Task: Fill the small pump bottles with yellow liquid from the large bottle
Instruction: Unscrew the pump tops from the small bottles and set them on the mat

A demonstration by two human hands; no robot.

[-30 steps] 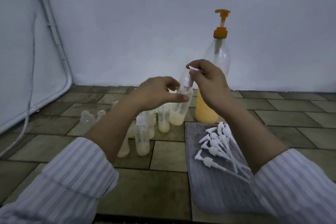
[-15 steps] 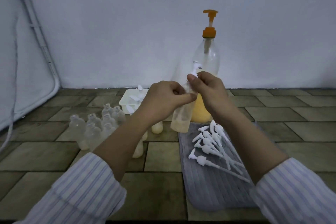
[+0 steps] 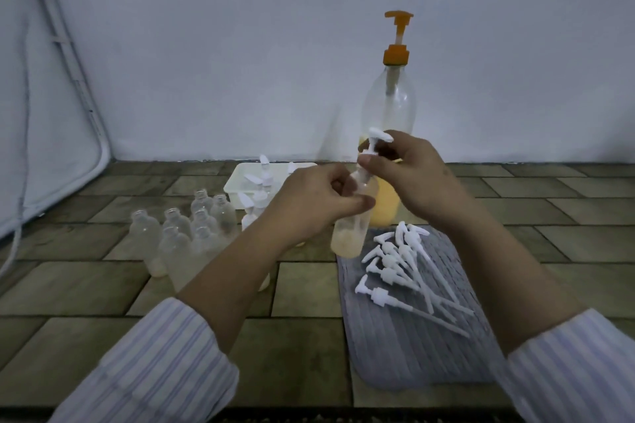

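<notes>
Mat [image 3: 417, 350]: grey, at 5 o'clock on the tiled floor [image 3: 305, 292], carrying loose white pumps [image 3: 395, 261].
Left hand [image 3: 314, 203]: fingers wrapped round the small bottle [image 3: 350, 237], which is tilted, with yellow liquid at its bottom.
Right hand [image 3: 409, 175]: fingers pinching the pump head [image 3: 376, 139] on that bottle's neck.
Empty bottles [image 3: 185, 233]: clustered at 9 o'clock.
Tray [image 3: 237, 182]: white, behind the cluster.
Large bottle [image 3: 390, 106]: at 12 o'clock by the wall, orange pump on top.
</notes>
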